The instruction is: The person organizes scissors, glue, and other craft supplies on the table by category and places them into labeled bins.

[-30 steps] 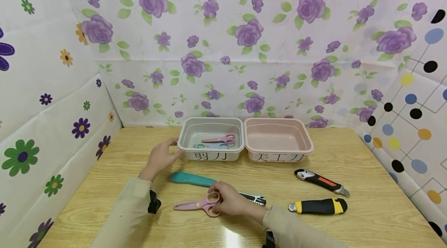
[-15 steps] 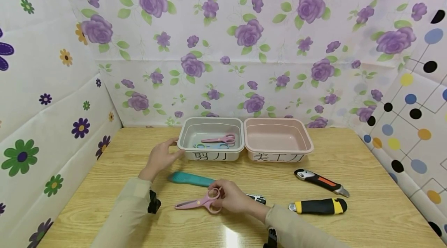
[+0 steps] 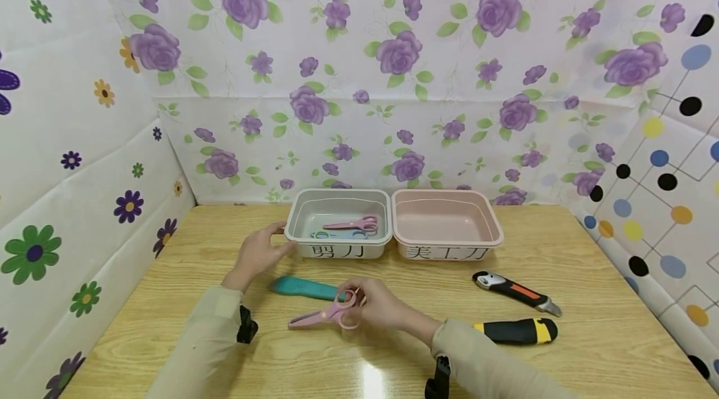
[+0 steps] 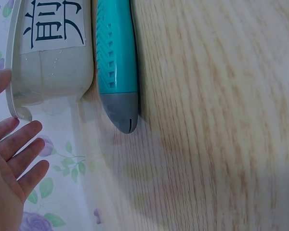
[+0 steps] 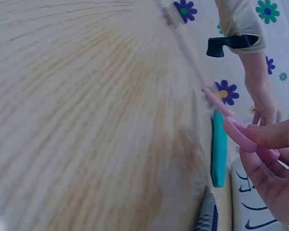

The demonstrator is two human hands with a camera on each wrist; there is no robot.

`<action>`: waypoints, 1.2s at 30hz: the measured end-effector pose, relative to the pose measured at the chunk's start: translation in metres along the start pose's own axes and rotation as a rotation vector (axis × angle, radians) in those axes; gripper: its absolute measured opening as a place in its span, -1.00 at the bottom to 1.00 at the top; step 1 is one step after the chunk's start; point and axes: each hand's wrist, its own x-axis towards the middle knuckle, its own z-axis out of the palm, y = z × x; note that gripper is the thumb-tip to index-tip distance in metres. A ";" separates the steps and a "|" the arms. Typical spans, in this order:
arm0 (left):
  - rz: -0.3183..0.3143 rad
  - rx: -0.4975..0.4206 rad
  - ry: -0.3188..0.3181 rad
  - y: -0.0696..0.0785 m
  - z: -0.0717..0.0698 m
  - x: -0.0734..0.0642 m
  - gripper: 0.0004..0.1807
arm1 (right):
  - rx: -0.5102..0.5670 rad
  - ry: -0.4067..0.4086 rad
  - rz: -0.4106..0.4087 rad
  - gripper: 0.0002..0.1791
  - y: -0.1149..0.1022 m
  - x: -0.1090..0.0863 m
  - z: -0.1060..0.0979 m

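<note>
My left hand [image 3: 258, 255] rests at the left front corner of the grey bin [image 3: 345, 249], with thumb and forefinger at its rim. In the left wrist view, that hand's [image 4: 12, 168] other fingers are extended and spread. My right hand [image 3: 377, 306] pinches pink scissors [image 3: 324, 316] by the handle loops, their blades pointing left, raised over the table in the right wrist view. Behind the scissors lies a teal-handled cutter [image 3: 309, 288] with a grey tip. Inside the grey bin are pink scissors [image 3: 354, 224] and light-blue scissors [image 3: 339, 235].
A pink bin [image 3: 449, 246] adjoins the grey one on its right; both have labels in Chinese characters. To the right lie a black-and-orange utility knife [image 3: 517, 291] and a black-and-yellow one [image 3: 517, 331], partly behind my sleeve. Another knife [image 5: 208, 216] shows in the right wrist view.
My right hand has lifted the pink scissors off the table and moved slightly back and right, hiding the silver-and-black knife in the head view. My left hand stays at the bin.
</note>
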 end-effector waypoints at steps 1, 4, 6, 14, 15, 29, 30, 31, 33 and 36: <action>-0.001 0.001 0.000 0.000 0.000 0.000 -0.38 | -0.008 0.001 -0.008 -0.61 0.000 0.000 -0.001; 0.003 0.007 -0.003 -0.001 0.000 0.000 -0.37 | -0.034 0.012 -0.029 -0.62 -0.001 0.002 -0.005; -0.001 0.003 -0.006 -0.001 0.000 0.000 -0.37 | -0.037 0.020 -0.039 -0.63 -0.001 0.002 -0.007; -0.003 0.002 -0.007 0.000 -0.001 -0.001 -0.37 | 0.011 0.029 -0.064 -0.61 -0.004 0.003 -0.017; -0.004 0.002 -0.008 0.000 -0.001 -0.001 -0.37 | 0.011 0.030 -0.067 -0.60 -0.005 0.003 -0.018; 0.006 -0.002 -0.003 0.000 0.000 -0.001 -0.39 | -0.057 0.085 -0.081 -0.64 -0.009 0.007 -0.040; 0.007 -0.001 -0.004 0.000 0.000 -0.001 -0.38 | -0.065 0.093 -0.085 -0.64 -0.010 0.008 -0.041; 0.008 -0.001 -0.005 0.000 -0.001 -0.001 -0.38 | -0.073 0.099 -0.089 -0.64 -0.010 0.008 -0.043; 0.006 0.001 -0.008 0.001 -0.001 -0.001 -0.38 | -0.077 0.104 -0.086 -0.64 -0.012 0.009 -0.046; 0.008 0.005 -0.010 0.001 -0.002 -0.001 -0.37 | -0.094 0.104 -0.074 -0.62 -0.014 0.010 -0.051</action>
